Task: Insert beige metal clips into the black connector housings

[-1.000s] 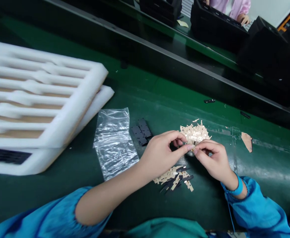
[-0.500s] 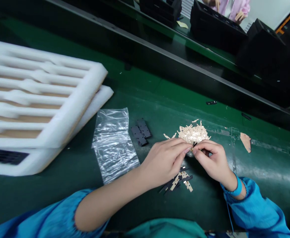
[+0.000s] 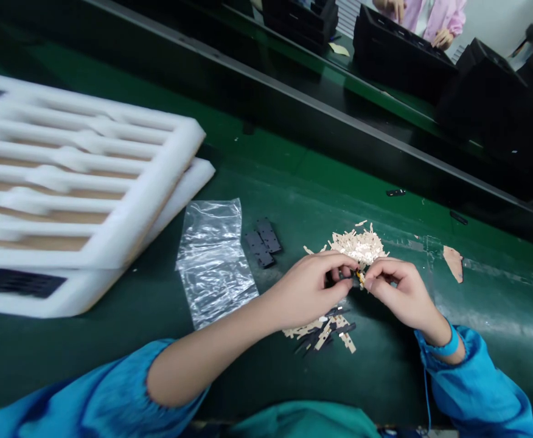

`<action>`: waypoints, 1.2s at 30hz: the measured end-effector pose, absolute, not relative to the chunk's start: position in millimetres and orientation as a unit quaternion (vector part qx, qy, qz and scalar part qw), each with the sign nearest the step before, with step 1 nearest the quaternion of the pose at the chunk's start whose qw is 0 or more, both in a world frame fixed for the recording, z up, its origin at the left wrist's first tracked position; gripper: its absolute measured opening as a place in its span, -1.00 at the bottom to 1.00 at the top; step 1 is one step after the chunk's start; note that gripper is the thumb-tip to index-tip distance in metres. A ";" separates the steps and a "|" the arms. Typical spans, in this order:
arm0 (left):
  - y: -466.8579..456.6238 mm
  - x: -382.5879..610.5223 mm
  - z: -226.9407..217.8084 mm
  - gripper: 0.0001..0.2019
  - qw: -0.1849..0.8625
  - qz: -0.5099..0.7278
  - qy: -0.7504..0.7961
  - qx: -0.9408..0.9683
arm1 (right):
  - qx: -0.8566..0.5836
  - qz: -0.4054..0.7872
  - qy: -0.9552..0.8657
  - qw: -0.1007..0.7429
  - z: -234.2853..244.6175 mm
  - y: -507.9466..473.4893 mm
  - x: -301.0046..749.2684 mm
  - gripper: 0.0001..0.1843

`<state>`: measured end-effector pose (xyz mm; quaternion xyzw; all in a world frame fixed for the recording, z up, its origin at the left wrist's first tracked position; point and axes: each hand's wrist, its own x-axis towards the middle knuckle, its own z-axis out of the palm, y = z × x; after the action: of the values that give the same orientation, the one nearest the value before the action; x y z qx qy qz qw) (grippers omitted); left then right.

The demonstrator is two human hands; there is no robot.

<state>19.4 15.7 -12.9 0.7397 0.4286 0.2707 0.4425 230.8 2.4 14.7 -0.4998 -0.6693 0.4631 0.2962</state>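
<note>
My left hand (image 3: 310, 289) is closed, with thumb and fingertips on a small dark part, mostly hidden by the fingers. Facing it, my right hand (image 3: 397, 287) pinches a tiny yellow-and-white piece (image 3: 361, 278) against that part's end. The exact kind of either piece is too small to tell. Just beyond the fingertips lies a heap of small beige strips (image 3: 360, 243). Closer to my body, under the left wrist, is a second pile of mixed beige and black strips (image 3: 328, 331).
Left of my hands are flat black plates (image 3: 264, 243) and a clear plastic bag (image 3: 214, 261). White slotted foam trays (image 3: 157, 176) are stacked at the far left. A brown scrap (image 3: 453, 263) lies to the right. Across the divider, a person in pink (image 3: 451, 21) works beside black bins (image 3: 398, 55).
My fingertips have parted slightly, and the left fingers have curled more. A yellow-and-white piece now shows between the hands. The whole view has shifted a little.
</note>
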 end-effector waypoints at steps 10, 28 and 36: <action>18.6 11.7 -4.4 -0.83 0.608 0.276 0.371 0.646 | -0.490 0.456 -0.699 0.251 16.8 1.4 234.9 -0.84; 15.6 15.3 -7.0 -0.84 0.497 0.335 0.431 0.674 | -0.520 0.258 -0.756 0.302 19.8 -3.8 228.4 -0.90; 4.9 18.1 -7.2 -0.84 0.371 0.354 0.420 0.749 | -0.503 0.198 -0.798 0.267 18.8 -11.3 219.0 -0.85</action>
<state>18.1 4.9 -7.2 0.7486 0.4204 0.3537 0.3711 219.0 -11.3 18.8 -0.5031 -0.7977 0.1976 0.2674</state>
